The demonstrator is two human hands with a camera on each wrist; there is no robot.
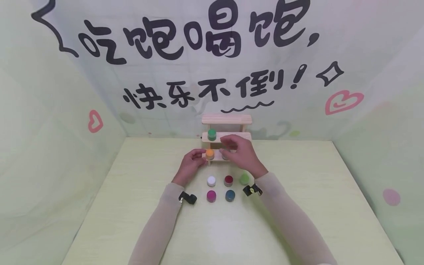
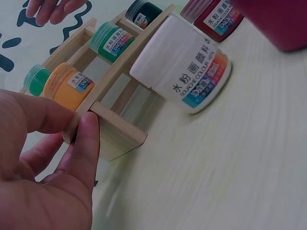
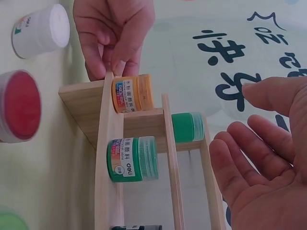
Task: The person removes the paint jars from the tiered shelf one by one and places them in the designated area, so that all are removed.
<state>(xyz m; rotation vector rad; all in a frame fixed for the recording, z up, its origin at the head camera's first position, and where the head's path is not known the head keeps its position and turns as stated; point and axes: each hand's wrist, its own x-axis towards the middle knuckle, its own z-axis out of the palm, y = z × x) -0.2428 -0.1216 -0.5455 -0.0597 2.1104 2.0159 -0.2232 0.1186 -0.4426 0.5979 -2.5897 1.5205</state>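
My left hand (image 1: pixel 191 165) pinches the wooden step shelf (image 1: pixel 226 119) beside the orange gouache jar (image 3: pixel 133 94), and my right hand (image 1: pixel 244 152) hovers near it, loosely spread.

I find the wooden shelf (image 1: pixel 227 119) upright, left hand (image 1: pixel 191 166) pinching its end; orange jar (image 1: pixel 210 154) and green jar (image 3: pixel 132 159) stand capped on its lowest step.

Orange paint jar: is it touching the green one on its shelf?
Apart: the right wrist view shows bare wooden shelf between the orange gouache jar and green gouache jar.
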